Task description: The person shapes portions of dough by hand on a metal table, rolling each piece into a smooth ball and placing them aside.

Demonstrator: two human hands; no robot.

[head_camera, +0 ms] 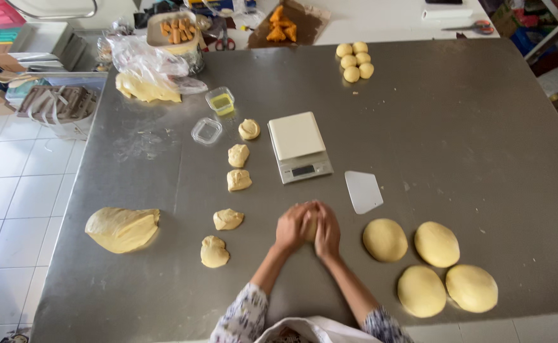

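Both hands cupped around a pale yellow dough piece on the steel table

Head view: left hand [293,227] and right hand [327,230] press together, closed around a pale yellow dough piece [311,226] (mostly hidden) on the grey steel table [469,146]. Four smooth round dough balls [429,265] lie just right, a white plastic scraper [363,191] and a white digital scale [298,145] beyond, rough cut dough portions [227,219] and a large dough mass [122,228] left

A steel worktable [469,146] carries a kitchen scale [299,146], a white scraper [363,191] and a large dough mass [123,228]. Five rough dough pieces [227,219] lie left of centre; four smooth rounds [385,240] sit at right, six small balls [354,61] near the far edge.
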